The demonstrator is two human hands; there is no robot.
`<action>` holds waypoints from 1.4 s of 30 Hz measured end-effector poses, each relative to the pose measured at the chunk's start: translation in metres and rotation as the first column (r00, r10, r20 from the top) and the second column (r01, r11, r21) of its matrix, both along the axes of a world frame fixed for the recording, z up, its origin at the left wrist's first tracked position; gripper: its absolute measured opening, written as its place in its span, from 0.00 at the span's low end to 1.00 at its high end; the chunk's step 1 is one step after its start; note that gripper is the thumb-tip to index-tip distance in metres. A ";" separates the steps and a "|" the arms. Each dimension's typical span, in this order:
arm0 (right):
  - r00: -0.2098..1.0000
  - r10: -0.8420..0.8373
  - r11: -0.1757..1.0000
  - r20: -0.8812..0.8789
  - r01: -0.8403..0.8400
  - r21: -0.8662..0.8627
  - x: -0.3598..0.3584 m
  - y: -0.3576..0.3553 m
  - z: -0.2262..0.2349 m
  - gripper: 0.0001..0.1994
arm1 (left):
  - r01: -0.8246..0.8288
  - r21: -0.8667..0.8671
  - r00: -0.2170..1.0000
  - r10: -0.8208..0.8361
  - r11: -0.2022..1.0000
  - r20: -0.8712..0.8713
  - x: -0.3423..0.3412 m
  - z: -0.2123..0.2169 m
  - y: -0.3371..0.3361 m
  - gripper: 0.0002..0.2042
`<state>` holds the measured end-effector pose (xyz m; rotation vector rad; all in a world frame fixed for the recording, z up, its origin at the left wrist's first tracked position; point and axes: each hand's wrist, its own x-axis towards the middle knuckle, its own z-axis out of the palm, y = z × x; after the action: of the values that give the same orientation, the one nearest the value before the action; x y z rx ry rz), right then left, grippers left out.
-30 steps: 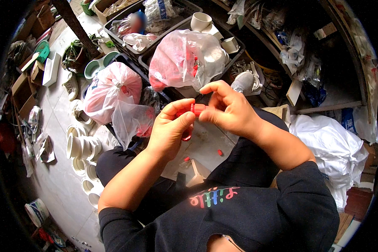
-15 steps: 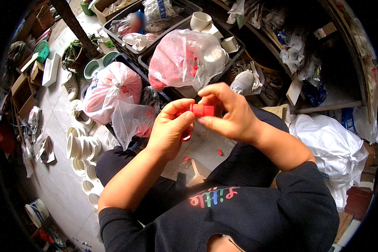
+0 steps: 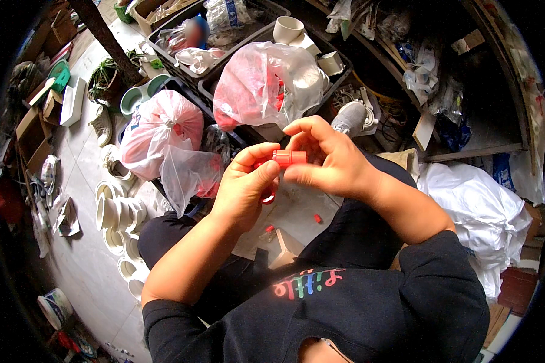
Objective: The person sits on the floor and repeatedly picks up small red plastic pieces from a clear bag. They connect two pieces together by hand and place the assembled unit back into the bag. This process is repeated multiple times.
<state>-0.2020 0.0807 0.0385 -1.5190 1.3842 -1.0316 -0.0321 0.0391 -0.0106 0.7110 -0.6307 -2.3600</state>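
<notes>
In front of my lap, my left hand [image 3: 248, 181] pinches a small red plastic part [image 3: 292, 158] between thumb and fingers. The part has a ribbed collar and a smoother cylindrical end pointing right; a red loop hangs below my left fingertips. My right hand [image 3: 333, 158] curls round that right end, thumb below and fingers above and behind. Its exact contact is partly hidden, and the thumb is slightly blurred. Two small red pieces, one [image 3: 318, 218] to the right and another [image 3: 270, 228] to the left, lie on the floor between my legs.
Ahead stand a black crate [image 3: 345, 68] bearing a clear bag [image 3: 266, 75] of red parts, and a tied bag [image 3: 163, 124] of similar parts. White pipe fittings [image 3: 118, 212] line the floor at left. A large white sack [image 3: 469, 202] sits at right; a grey shoe [image 3: 349, 118] lies beyond my right hand.
My right hand's fingers and thumb have shifted slightly around the end of the red part. My left hand holds nearly the same place.
</notes>
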 end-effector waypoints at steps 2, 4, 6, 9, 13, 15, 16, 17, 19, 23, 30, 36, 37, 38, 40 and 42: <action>0.984 -0.016 0.990 -0.176 -0.010 -0.144 0.004 -0.003 0.004 0.19 | -0.021 -0.003 1.000 0.021 1.000 -0.010 0.000 -0.004 0.000 0.13; 0.997 -0.024 0.990 -0.074 0.033 0.136 0.006 0.003 0.013 0.20 | 0.012 -0.027 0.999 -0.013 1.000 -0.034 0.003 -0.009 -0.001 0.14; 0.965 -0.117 0.852 0.233 -0.023 0.522 -0.002 -0.004 0.023 0.18 | 0.032 -0.038 0.999 -0.033 0.999 -0.040 0.004 -0.010 -0.001 0.14; 0.992 0.011 0.998 -0.124 -0.004 0.060 -0.002 -0.001 0.008 0.19 | 0.021 -0.017 0.999 -0.021 1.000 -0.034 0.001 -0.007 -0.001 0.14; 0.985 -0.004 0.999 -0.175 0.010 0.030 0.003 -0.003 0.012 0.19 | -0.001 0.038 0.999 0.003 0.999 -0.049 0.002 -0.006 -0.001 0.13; 0.998 -0.053 0.929 0.025 0.040 0.369 0.002 -0.002 0.015 0.19 | 0.009 0.050 0.998 -0.006 0.999 -0.066 0.002 -0.007 -0.001 0.13; 0.999 -0.028 0.946 -0.019 0.033 0.324 0.001 -0.001 0.015 0.19 | 0.012 0.054 0.997 -0.008 0.998 -0.079 0.002 -0.007 -0.001 0.13; 0.998 -0.005 0.960 -0.063 0.022 0.278 0.000 -0.001 0.015 0.19 | 0.015 0.057 0.996 -0.010 0.998 -0.092 0.001 -0.007 -0.001 0.13; 0.980 0.024 0.993 -0.198 0.000 0.118 0.000 -0.001 0.013 0.18 | -0.005 0.063 0.998 0.009 0.998 -0.061 0.001 -0.007 -0.001 0.13; 0.907 -0.023 0.990 -0.422 -0.037 -0.133 0.002 0.000 0.007 0.13 | 0.002 0.042 0.998 0.001 0.999 -0.060 0.001 -0.008 -0.002 0.13; 0.935 0.033 0.998 -0.352 -0.047 -0.029 0.000 -0.001 0.010 0.12 | 0.003 -0.034 1.000 -0.003 0.999 -0.026 0.001 -0.006 -0.002 0.12; 0.956 0.096 0.985 -0.276 -0.052 0.164 -0.002 0.000 0.015 0.14 | 0.007 -0.061 1.000 -0.007 0.998 0.007 0.001 -0.002 -0.001 0.13; 0.965 0.104 0.976 -0.242 -0.053 0.209 -0.002 0.001 0.015 0.14 | 0.014 -0.061 1.000 -0.013 0.998 0.015 0.001 -0.001 -0.001 0.12; 0.972 0.111 0.966 -0.208 -0.056 0.254 -0.002 0.001 0.016 0.14 | 0.021 -0.061 1.000 -0.020 0.998 0.022 0.001 0.000 -0.001 0.12; 0.959 0.117 0.962 -0.259 -0.045 0.269 -0.004 0.000 0.021 0.15 | 0.033 -0.034 0.998 -0.031 0.999 0.055 0.001 0.000 -0.003 0.12; 0.930 0.142 0.959 -0.338 -0.045 0.279 -0.010 -0.002 0.021 0.16 | 0.011 -0.026 0.994 -0.008 1.000 0.111 0.000 -0.001 -0.007 0.11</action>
<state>-0.2120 0.0790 0.0596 -1.5991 1.6056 -0.4967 -0.0326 0.0324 -0.0119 0.8340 -0.7129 -2.3286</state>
